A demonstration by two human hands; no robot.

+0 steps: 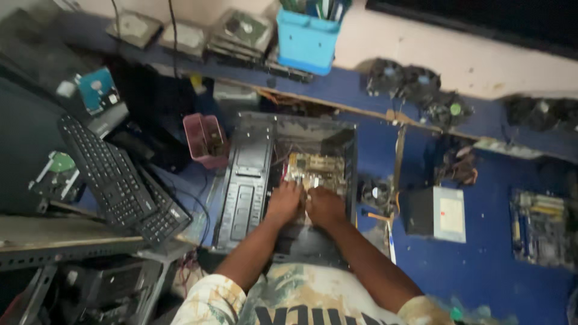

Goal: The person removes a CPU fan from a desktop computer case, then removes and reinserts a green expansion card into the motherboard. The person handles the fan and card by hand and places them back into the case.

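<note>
— Where are our hands?

— Both are down inside the open computer case (250,180), side by side and nearly touching. Our left hand (284,203) rests on the circuit board (313,171), fingers bent onto its near edge. Our right hand (325,207) sits just beside it on the same board.

— Are we grasping anything?

— The picture is blurred, so we cannot tell whether either hand grips something or only presses on the board.

— What lies around them?

— Left of our left hand, past the case wall, two black keyboards (120,180) lie stacked at a slant, with a small pink tub (205,139) beyond them. Right of our right hand a small fan (377,192) sits just outside the case, and farther right a grey power supply box (436,213) on the blue worktop (481,271). Well beyond both hands stands a blue bin (307,42).
</note>
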